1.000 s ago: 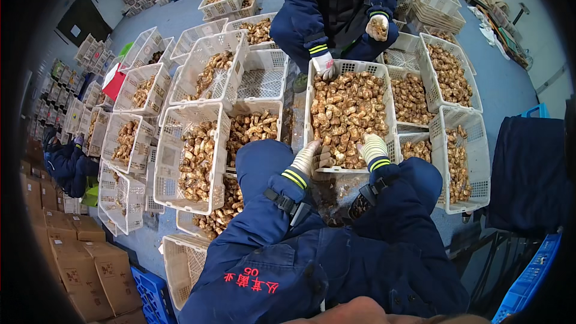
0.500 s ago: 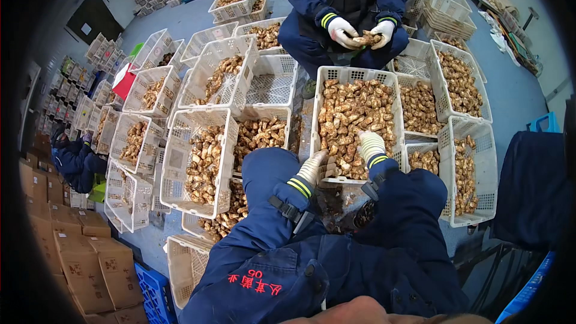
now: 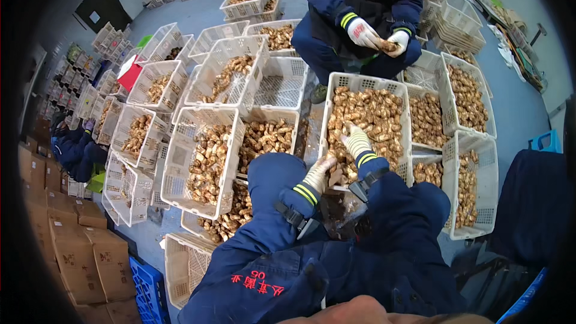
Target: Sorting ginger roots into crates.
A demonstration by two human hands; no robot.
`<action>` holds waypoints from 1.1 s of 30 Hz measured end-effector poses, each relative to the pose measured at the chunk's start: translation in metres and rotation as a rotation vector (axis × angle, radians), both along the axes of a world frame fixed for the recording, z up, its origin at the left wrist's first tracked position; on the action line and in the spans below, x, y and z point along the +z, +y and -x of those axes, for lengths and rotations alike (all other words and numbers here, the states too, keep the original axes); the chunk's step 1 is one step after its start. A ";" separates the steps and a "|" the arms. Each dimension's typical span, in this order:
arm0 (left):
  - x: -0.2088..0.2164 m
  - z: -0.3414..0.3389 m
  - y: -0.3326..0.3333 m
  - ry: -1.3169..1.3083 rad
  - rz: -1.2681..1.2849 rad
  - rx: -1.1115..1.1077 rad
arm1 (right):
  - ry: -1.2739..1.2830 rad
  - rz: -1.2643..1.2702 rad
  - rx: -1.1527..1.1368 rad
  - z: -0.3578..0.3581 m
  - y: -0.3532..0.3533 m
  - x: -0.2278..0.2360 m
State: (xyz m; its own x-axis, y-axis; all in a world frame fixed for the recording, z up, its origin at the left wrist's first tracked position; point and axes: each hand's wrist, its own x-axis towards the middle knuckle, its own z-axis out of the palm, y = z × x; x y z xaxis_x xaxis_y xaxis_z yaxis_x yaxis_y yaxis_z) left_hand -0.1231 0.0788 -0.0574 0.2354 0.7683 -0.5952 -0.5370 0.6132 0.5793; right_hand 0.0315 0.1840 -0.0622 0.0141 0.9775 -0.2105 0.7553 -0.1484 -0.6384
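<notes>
Brown-and-cream mushrooms (image 3: 375, 111) fill the white plastic crate (image 3: 403, 93) in front of my knees. My right hand (image 3: 358, 142), in a striped knit glove, is over the left part of this heap, its fingers bent around a mushroom at the fingertips. At the crate's near left corner is my left hand (image 3: 318, 174), gloved alike, with curled fingers. Brown pieces (image 3: 337, 175) lie against those fingers; whether they are held is hard to see. Across the crate, a co-worker's two white-gloved hands (image 3: 378, 41) hold a mushroom.
Crates of mushrooms stand stacked at my left (image 3: 201, 162) and right (image 3: 468, 180). A nearly bare crate (image 3: 279, 91) is beyond the left stack. Cardboard boxes (image 3: 78, 264) and a blue plastic pallet (image 3: 150, 288) are at the lower left. Another person (image 3: 75, 147) sits far left.
My right hand has moved left across the mushrooms, closer to my left hand. The whole view has shifted slightly. The co-worker's hands have turned around their mushroom.
</notes>
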 end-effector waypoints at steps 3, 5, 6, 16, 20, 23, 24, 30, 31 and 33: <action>0.040 -0.014 0.000 -0.060 0.017 -0.108 | -0.212 -0.146 0.115 -0.014 0.007 -0.047; 0.013 0.001 -0.001 0.010 0.000 -0.046 | -0.234 -0.065 0.159 0.005 0.005 -0.031; 0.009 0.002 0.002 0.051 0.004 -0.056 | -0.246 -0.017 0.133 0.002 0.005 -0.028; 0.006 0.003 0.023 -0.126 -0.031 0.073 | 0.761 0.410 0.407 -0.015 -0.030 0.032; 0.031 -0.031 0.027 -0.118 -0.036 0.009 | 0.389 0.019 0.239 -0.070 0.008 0.000; 0.013 -0.006 0.021 -0.114 0.033 0.078 | -0.571 -0.293 0.192 -0.059 0.031 0.010; 0.012 -0.005 0.020 -0.138 0.031 0.094 | -0.667 -0.270 0.278 -0.069 0.038 0.002; 0.008 0.000 0.019 -0.154 -0.033 0.141 | -0.621 0.240 0.240 -0.083 0.046 0.000; 0.021 -0.006 0.021 -0.155 -0.063 0.135 | -0.249 0.225 0.085 -0.100 0.034 -0.013; 0.011 -0.009 0.026 -0.133 -0.066 0.117 | 0.285 0.085 -0.017 -0.105 0.007 -0.033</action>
